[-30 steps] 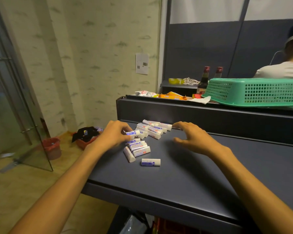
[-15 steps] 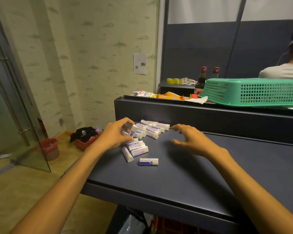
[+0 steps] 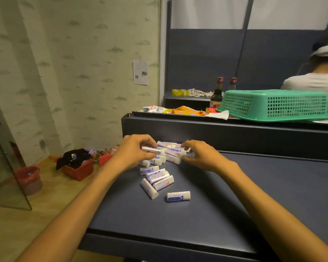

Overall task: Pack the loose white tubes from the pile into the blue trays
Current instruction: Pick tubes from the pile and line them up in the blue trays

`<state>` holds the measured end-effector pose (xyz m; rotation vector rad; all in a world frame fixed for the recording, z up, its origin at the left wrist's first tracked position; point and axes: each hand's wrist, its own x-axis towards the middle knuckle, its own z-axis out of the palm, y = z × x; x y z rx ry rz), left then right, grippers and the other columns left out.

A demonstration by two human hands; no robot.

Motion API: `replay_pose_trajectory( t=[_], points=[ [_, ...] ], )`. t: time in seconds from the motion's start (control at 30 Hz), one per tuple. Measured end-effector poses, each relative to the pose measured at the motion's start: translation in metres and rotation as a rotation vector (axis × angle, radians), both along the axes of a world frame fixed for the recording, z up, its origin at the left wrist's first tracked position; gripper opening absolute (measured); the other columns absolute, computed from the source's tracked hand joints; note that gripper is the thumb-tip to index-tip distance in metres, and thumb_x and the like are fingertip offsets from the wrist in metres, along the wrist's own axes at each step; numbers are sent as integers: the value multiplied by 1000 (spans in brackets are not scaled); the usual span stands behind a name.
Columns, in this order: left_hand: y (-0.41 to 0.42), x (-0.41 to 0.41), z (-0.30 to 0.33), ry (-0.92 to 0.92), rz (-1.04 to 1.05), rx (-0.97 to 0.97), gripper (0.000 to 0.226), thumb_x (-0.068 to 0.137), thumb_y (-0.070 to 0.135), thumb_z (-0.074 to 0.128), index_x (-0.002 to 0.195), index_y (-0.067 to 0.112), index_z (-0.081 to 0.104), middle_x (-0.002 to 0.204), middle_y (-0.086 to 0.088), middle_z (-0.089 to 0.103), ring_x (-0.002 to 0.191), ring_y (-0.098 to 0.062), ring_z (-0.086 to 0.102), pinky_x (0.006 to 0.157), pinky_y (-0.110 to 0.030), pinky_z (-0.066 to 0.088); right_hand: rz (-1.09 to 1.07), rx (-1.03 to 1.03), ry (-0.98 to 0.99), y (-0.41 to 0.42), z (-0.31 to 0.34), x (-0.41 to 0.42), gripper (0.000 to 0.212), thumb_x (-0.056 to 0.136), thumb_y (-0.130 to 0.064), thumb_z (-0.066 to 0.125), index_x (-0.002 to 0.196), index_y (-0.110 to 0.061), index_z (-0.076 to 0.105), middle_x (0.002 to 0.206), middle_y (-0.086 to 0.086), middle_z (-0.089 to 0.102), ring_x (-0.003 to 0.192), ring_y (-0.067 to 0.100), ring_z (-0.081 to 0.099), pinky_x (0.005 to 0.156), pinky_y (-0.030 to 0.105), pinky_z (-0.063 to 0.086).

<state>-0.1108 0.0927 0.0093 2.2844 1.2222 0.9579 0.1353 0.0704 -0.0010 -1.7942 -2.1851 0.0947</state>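
A white tube point(image 3: 151, 149) is pinched between the thumb and curled fingers of the left hand point(image 3: 134, 151), and is held lying sideways just above the far end of the pile of white tubes point(image 3: 169, 151). The right hand point(image 3: 199, 155) is placed at the pile's right edge with its fingers bent over the tubes there; whether one of them is actually gripped cannot be told, since the fingertips are blurred. The two hands are set close together, with the pile between them.

The pile is spread on a dark blue tabletop point(image 3: 206, 220), close to its raised back ledge. Nearer the table's front edge, a smaller cluster of tubes point(image 3: 156, 178) is laid side by side, and a single tube point(image 3: 178, 196) is seen apart from it, lying across the view.

On the higher shelf behind the ledge, an upturned green plastic basket point(image 3: 275, 104) is seen, with snack wrappers point(image 3: 186, 111) and a crumpled tissue point(image 3: 219, 114) to its left. Two dark bottles point(image 3: 216, 93) with red caps are stood behind it. A seated person in a white shirt point(image 3: 314, 83) is seen at far right. On the floor at left, a red bin point(image 3: 27, 179) and a red box of clutter point(image 3: 77, 164) are set.
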Motion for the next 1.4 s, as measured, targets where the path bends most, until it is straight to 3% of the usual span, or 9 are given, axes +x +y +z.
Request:
replay_pose_trajectory(
  t=[0.1,0.33,0.53,0.63,0.8,1.0,1.17,1.3,1.4],
  points=[
    [9,4,-5,36,-11,47,25,72,15,80,94,26,74,90,9,71,80,-3,63,72,-19,51,-5,5,-19,14,-1,-13,41,93,-40,59,128,-21,55,124,1,57,104,17,55,85,32,50],
    [18,11,-12,84,-53,81,31,73,19,78,103,21,74,102,-1,72,87,-12,65,81,-31,56,-53,9,-61,29,-11,-26,37,91,-42,62,120,-20,66,116,3,57,96,19,56,74,31,48],
    [20,11,-11,81,-75,94,30,75,17,77,105,18,73,101,-1,72,86,-10,65,77,-20,54,-82,45,69,31,-13,-26,27,87,-34,69,111,-23,64,115,-1,63,94,18,59,76,33,52],
    [19,10,-11,69,-77,95,30,75,17,77,104,17,73,100,0,72,85,-9,66,76,-21,55,-76,64,117,27,-10,-22,21,87,-31,69,105,-23,62,108,-4,65,88,15,59,69,28,48],
    [15,13,-11,40,-84,143,27,75,17,77,102,17,74,96,1,73,81,-8,67,73,-26,58,-35,71,407,15,-2,-7,21,84,-24,74,98,-18,60,86,-9,62,70,7,57,57,11,41],
    [6,24,-12,7,-95,172,23,77,16,77,100,18,74,90,4,73,78,-7,67,72,-27,58,98,-11,709,-9,2,26,33,85,-7,71,116,-17,63,104,4,69,86,19,69,76,32,59],
    [-5,42,-14,-28,-80,199,21,77,24,77,99,22,73,88,7,73,77,-6,67,71,-30,59,84,9,676,-29,4,49,23,75,-14,81,92,-18,67,88,1,73,81,12,69,74,23,54],
    [-13,59,-12,-21,-86,228,24,75,31,78,98,26,73,90,9,72,79,-6,65,70,-32,57,56,14,686,-44,2,67,27,75,-8,81,95,-13,63,91,4,72,83,15,71,78,27,56],
    [-20,73,-11,8,-91,281,23,74,26,79,96,23,73,90,7,69,79,-7,62,69,-29,55,60,62,631,-56,2,79,33,77,-7,78,106,-18,66,97,-3,70,87,10,68,77,21,54]
  ],
)
